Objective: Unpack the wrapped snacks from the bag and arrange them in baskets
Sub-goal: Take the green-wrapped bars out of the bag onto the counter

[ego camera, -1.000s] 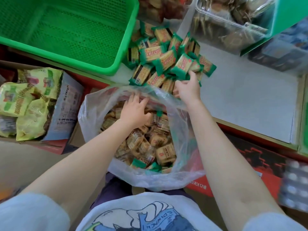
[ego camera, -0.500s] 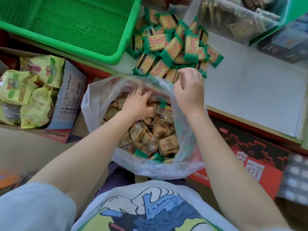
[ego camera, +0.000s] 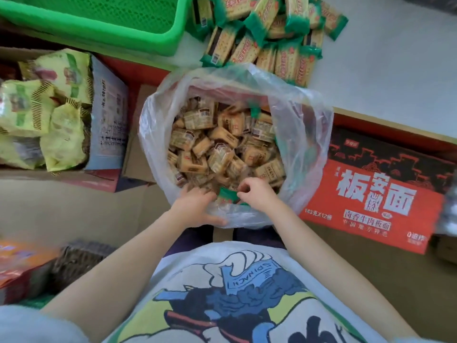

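A clear plastic bag [ego camera: 304, 134] stands open in front of me, full of small tan wrapped snacks [ego camera: 222, 147]. My left hand [ego camera: 197, 206] grips the bag's near rim, fingers inside and thumb outside on the plastic. My right hand [ego camera: 257, 196] is beside it at the same rim, fingers curled and seemingly pinching the plastic. A green-ended snack [ego camera: 227, 198] shows between the two hands. A heap of green-ended snacks [ego camera: 267, 33] lies on the white table [ego camera: 395, 70] beyond the bag. The green basket [ego camera: 99, 18] sits at the top left, its visible part bare.
A cardboard box of yellow-green packets [ego camera: 44, 110] stands to the left of the bag. A red noodle carton [ego camera: 376, 191] lies to the right below the table edge. Orange packaging [ego camera: 19, 263] is at the lower left.
My right hand left the heap on the table and came back to the bag's near rim. My left hand pulled out of the snacks to the same rim. The view tilted down.
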{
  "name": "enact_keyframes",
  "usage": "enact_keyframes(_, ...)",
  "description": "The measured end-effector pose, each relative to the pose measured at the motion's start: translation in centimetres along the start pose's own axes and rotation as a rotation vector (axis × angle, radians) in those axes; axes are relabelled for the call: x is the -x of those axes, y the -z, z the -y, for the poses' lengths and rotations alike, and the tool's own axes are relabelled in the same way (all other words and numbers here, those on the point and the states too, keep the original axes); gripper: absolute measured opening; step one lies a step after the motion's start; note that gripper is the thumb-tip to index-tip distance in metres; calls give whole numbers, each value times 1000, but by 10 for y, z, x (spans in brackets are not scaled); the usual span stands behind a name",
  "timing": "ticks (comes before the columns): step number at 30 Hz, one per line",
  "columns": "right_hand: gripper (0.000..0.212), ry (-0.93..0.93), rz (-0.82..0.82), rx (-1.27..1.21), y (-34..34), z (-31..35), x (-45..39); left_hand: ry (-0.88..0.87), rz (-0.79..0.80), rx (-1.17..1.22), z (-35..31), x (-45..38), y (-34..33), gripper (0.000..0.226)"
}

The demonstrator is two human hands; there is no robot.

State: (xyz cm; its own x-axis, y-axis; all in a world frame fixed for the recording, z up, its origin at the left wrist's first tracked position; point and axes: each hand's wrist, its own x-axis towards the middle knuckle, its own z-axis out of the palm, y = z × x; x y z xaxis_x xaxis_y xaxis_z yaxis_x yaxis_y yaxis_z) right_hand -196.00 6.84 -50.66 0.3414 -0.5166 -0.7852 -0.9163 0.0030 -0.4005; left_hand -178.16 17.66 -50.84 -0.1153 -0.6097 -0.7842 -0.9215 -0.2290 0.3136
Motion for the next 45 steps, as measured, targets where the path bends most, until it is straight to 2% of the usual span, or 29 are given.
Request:
enact_keyframes(4,25,-15,-216,224,-8,-10,4,-42,12,37,8,1,2,83)
enact_keyframes(8,44,7,-140,334,-17,-11,8,-89,-10,-12,8,2,-3,69)
enact_keyframes(13,44,110,-122,268,-38,8,4,-80,-61,19,9,11,-13,65)
enact_keyframes(16,53,47,-109,206,-50,14,-3,-60,-96,60,11,12,-18,68)
enact_keyframes(19,47,-2,-155,207,-54,16,-9,-45,-98,85,12,12,-21,69)
enact_keyframes(22,51,-56,-124,179,-51,19,-12,-45,-104,119,13,12,-23,67)
enact_keyframes(25,58,-102,-85,73,-35,23,-10,-39,-140,148,14,12,-17,63)
enact_keyframes(27,58,-92,-81,-82,-18,28,-4,-39,-176,172,15,12,-8,61)
enact_keyframes(30,39,-53,-122,-249,14,37,6,-67,-294,253,14,9,17,52)
enact_keyframes(33,29,-14,-232,-386,53,52,15,-75,-439,302,7,3,55,44)
enact_keyframes(37,16,27,-403,-679,119,67,28,-74,-725,390,-12,-12,113,30)
enact_keyframes(39,8,48,-493,-796,154,75,30,-69,-802,338,-24,-24,142,36)
enact_keyframes(43,23,155,-553,-829,212,98,14,-21,-664,225,-44,-51,188,53)
enact_keyframes(45,22,186,-537,-876,229,107,-6,28,-556,207,-46,-62,198,63)
